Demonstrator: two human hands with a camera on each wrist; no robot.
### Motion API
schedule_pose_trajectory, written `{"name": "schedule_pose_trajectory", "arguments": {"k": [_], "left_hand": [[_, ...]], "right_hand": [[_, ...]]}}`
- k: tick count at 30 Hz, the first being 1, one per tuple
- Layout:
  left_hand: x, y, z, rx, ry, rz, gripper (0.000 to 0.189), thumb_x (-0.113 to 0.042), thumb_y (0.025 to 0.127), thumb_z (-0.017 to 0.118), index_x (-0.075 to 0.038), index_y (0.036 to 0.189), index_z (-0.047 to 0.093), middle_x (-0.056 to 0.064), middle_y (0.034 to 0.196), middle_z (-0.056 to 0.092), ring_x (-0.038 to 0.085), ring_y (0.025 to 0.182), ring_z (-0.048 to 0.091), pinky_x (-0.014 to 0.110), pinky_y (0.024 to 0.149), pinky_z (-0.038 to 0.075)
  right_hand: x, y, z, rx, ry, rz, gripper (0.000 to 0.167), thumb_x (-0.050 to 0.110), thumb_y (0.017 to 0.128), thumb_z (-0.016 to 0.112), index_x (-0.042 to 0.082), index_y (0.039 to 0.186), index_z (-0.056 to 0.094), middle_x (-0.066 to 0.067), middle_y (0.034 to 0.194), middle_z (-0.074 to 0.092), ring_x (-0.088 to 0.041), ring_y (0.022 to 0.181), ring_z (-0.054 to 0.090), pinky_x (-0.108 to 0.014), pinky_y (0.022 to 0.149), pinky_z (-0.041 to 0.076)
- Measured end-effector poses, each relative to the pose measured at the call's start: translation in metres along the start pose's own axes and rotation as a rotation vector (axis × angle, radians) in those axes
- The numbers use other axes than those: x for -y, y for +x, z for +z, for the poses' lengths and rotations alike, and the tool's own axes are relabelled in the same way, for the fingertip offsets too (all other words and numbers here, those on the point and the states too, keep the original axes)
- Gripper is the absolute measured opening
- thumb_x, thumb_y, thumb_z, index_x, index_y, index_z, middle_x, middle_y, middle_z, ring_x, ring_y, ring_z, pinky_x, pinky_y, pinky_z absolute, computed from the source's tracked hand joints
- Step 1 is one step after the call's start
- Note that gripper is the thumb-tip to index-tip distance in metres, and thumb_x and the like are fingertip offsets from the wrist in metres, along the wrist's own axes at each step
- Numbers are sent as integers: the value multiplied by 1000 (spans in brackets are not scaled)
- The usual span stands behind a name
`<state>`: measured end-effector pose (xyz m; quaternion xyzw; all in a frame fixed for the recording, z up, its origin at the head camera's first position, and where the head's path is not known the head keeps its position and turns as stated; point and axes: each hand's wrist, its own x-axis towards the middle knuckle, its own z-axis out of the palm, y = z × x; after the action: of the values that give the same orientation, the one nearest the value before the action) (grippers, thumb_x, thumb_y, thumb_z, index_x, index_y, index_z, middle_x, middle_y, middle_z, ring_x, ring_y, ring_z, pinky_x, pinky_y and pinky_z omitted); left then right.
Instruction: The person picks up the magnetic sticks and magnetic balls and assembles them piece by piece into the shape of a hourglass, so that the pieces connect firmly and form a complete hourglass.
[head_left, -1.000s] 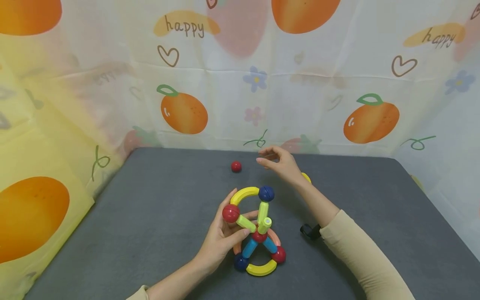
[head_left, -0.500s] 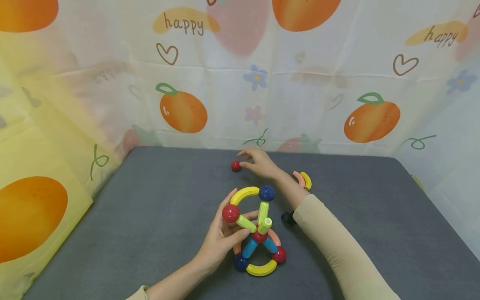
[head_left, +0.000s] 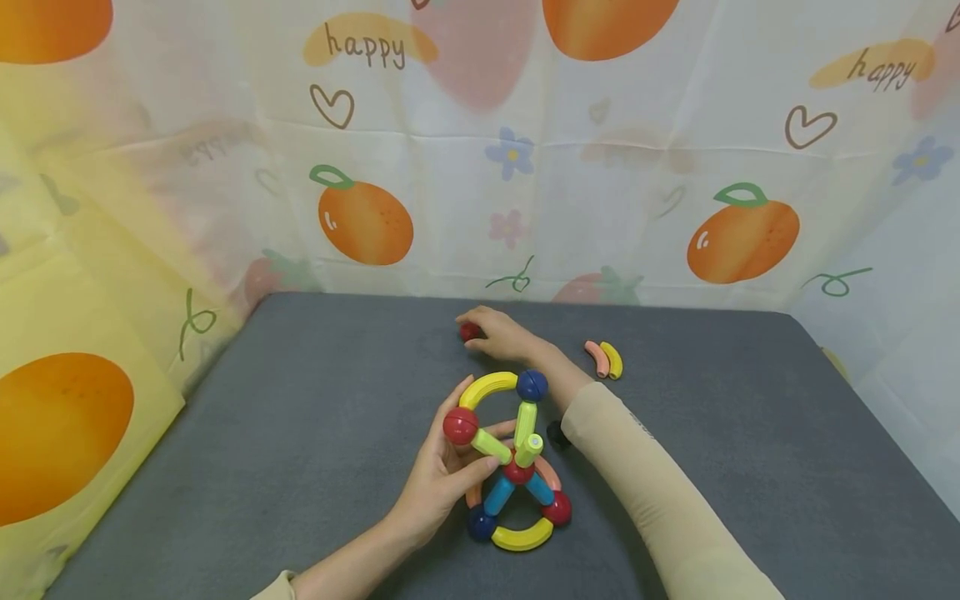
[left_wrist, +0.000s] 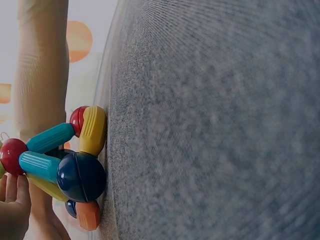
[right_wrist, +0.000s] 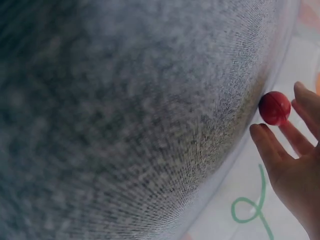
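In the head view my left hand [head_left: 431, 479] grips a magnetic ball-and-rod model [head_left: 519, 472], thumb on a light-green rod by its central red ball. The model has blue rods below, green rods above, curved yellow and pink pieces, and red and navy balls. In the left wrist view its navy ball [left_wrist: 81, 176] sits low, close over the table, and my left fingers [left_wrist: 21, 192] touch the central red ball. At the back, my right hand [head_left: 502, 333] reaches round a loose red ball [right_wrist: 274, 108], fingers spread about it, the thumb standing a little apart from it.
A curved pink piece [head_left: 597, 359] and a curved yellow piece [head_left: 612, 360] lie side by side right of my right wrist. A black object [head_left: 557, 434] shows partly behind the right sleeve. The grey table [head_left: 300, 467] ends at a printed curtain [head_left: 442, 217].
My right hand has moved left to the loose red ball, its fingers coming round it. The pink and yellow pieces have come into full view. The left hand and model have stayed put.
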<state>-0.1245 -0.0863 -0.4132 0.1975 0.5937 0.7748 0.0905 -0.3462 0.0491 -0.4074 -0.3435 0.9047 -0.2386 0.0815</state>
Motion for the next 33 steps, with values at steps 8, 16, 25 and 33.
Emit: {"name": "schedule_pose_trajectory", "arguments": {"k": [8, 16, 25, 33], "left_hand": [[-1, 0, 1, -5, 6, -17, 85, -4, 95, 61, -24, 158, 8, 9, 137, 64, 7, 116, 67, 15, 69, 51], [0, 0, 0, -3, 17, -15, 85, -3, 96, 61, -25, 159, 8, 17, 139, 61, 8, 115, 68, 18, 62, 50], [-1, 0, 1, -7, 24, -18, 84, -3, 96, 61, -25, 158, 8, 20, 140, 58, 8, 116, 68, 17, 63, 50], [-2, 0, 1, -13, 31, -28, 85, -5, 95, 62, -26, 158, 9, 23, 141, 56, 7, 116, 67, 17, 66, 50]], "right_hand": [[-3, -2, 0, -10, -40, 16, 37, 12, 99, 58, 9, 136, 58, -13, 141, 56, -28, 129, 55, -41, 107, 49], [-13, -6, -3, -48, -39, 44, 28, 10, 96, 62, 11, 124, 69, -10, 125, 69, -25, 119, 62, -39, 102, 52], [-15, -25, -25, -164, 111, 41, 32, 15, 98, 61, 6, 128, 63, -13, 128, 65, -31, 116, 64, -42, 96, 55], [-8, -52, -50, -315, 295, 75, 34, 21, 97, 64, 13, 129, 61, -11, 126, 65, -31, 111, 66, -42, 88, 58]]}}
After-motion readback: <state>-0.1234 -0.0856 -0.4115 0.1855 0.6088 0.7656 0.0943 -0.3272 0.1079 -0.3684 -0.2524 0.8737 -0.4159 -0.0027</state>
